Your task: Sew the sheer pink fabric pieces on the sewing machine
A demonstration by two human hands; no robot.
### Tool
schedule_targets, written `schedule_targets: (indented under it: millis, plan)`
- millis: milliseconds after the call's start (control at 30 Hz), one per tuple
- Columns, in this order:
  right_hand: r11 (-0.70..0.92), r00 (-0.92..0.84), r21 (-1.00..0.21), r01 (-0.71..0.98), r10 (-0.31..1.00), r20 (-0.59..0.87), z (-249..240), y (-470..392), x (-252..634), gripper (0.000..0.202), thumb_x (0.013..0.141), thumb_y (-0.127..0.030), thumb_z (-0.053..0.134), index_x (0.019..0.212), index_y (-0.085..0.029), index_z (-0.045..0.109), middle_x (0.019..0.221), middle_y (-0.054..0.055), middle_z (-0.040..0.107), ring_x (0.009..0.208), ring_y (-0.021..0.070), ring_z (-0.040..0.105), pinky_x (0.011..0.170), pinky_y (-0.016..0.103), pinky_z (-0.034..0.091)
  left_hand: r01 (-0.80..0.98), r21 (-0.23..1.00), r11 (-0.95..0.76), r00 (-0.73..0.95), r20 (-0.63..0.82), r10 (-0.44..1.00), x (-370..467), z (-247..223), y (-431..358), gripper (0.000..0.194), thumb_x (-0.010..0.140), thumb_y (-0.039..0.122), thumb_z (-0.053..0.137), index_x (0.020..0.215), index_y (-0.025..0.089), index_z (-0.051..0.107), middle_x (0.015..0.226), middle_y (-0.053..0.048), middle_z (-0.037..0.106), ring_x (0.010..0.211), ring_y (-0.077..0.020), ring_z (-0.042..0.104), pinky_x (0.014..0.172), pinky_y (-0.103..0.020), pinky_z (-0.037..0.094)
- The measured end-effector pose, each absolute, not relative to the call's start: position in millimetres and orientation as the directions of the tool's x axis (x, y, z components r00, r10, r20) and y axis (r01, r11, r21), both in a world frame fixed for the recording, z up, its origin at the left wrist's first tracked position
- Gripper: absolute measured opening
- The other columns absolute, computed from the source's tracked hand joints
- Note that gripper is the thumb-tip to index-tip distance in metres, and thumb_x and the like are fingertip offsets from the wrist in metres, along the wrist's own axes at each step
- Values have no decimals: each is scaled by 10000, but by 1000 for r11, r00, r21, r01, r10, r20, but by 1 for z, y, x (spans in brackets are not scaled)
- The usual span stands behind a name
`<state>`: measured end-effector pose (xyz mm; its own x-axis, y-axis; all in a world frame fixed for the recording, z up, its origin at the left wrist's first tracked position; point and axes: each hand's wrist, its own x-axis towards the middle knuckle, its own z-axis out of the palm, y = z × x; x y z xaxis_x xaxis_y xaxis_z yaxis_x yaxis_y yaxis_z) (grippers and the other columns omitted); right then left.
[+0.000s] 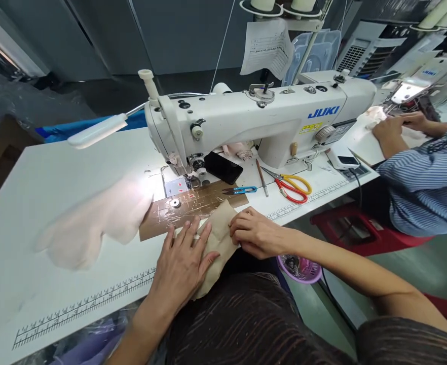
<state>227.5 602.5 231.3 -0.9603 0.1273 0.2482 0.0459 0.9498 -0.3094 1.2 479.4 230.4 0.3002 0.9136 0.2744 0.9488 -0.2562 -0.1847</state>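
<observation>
A beige fabric piece (219, 228) lies over the front edge of the sewing table, partly hanging toward my lap. My left hand (183, 258) rests flat on its left side with the fingers spread. At the fabric's right edge, my right hand (256, 232) has its fingers curled together, pinching the cloth. Just beyond is a brown plate (162, 219) with a small white bobbin (175, 203) on it. Blue thread snips (240, 190) lie near the plate's right end. The white sewing machine (246, 119) stands behind, its needle area above the metal plate.
Pale pink fabric (98, 223) lies on the left of the table. A black phone (223, 168), a pen-like tool (262, 177) and red-yellow scissors (292, 187) sit under the machine arm and rightward. A purple basket (301, 268) is below. A co-worker's hands (394, 132) work at right.
</observation>
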Motion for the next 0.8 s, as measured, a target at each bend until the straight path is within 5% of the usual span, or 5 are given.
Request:
schedule_targets:
  millis: [167,300,400,567,800]
  plan:
    - [938,-964,-322,127,193,183,234,600,227,52,840,-156,548,856,-174,595,904,74,611,886,219,486,783,372,359,940,-184,-288,337,363,868,7,239,493,354,970,299,575,1305,202,639,1445,-178,543,1245,-345,572,1027,-528,442]
    - [830,-956,-555,60,208,208,246,614,233,103,857,-210,586,940,-173,635,911,56,657,902,192,562,832,341,442,851,-205,-483,524,273,807,22,236,500,431,902,-9,488,1252,167,667,1286,-121,666,995,-222,642,858,-340,514]
    - [753,-862,-648,116,400,312,258,650,252,191,960,-201,470,1019,-155,645,1002,75,693,955,162,618,888,308,490,857,-238,-456,511,288,810,31,228,500,499,839,-59,480,1271,122,655,1296,-165,650,942,-236,644,781,-337,537]
    - [756,-710,-151,637,651,266,257,715,284,405,870,-48,474,1235,-109,639,1238,185,635,1029,255,635,864,393,517,910,-208,-359,409,306,860,48,221,486,534,848,10,482,1362,106,589,1399,-232,564,1131,-337,619,963,-524,512]
    - [936,-926,15,351,345,152,237,747,286,280,932,-86,471,1058,-149,713,1116,153,695,998,276,649,914,453,527,954,-46,-295,298,202,933,56,219,474,511,958,254,499,1453,128,495,1530,-212,430,1358,-355,498,1115,-522,436]
